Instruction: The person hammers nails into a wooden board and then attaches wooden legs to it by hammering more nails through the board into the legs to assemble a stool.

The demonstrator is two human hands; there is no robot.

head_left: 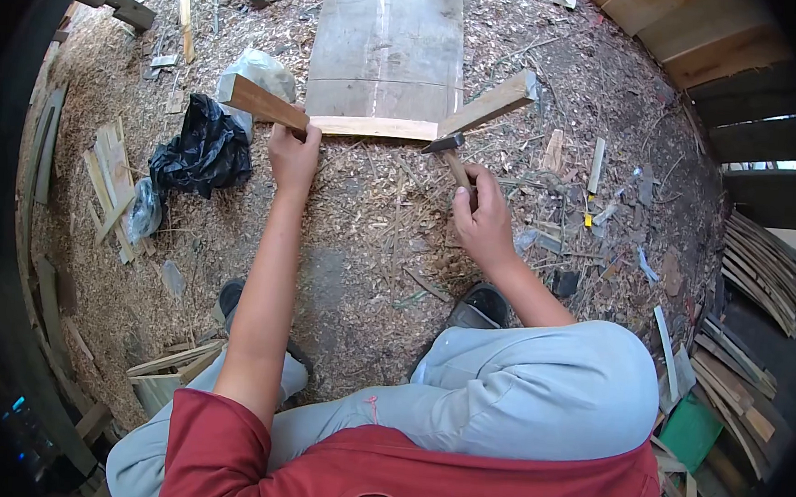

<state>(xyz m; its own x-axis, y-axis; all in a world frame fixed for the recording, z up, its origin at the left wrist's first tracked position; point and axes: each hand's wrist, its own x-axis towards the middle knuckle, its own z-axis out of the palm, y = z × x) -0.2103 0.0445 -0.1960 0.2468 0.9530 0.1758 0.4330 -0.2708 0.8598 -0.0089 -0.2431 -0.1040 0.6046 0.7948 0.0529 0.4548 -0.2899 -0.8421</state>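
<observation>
In front of me lies a wooden frame with a flat grey board [389, 49] and a pale crosspiece [374, 128] along its near edge. Two wooden legs angle up from the near corners, a left leg [265, 103] and a right leg [491, 103]. My left hand [295, 156] is closed around the base of the left leg, beside the end of the crosspiece. In my right hand [486, 216] is a hammer [456, 168], gripped by its wooden handle. The dark hammer head overlaps the right corner, where the crosspiece meets the right leg.
Wood chips cover the ground. A black plastic bag [204, 147] and a clear bag [262, 75] lie to the left, near some wood offcuts [112, 178]. Stacked wooden strips [765, 274] and a green piece [692, 426] are at the right. My shoe [483, 306] is below my right hand.
</observation>
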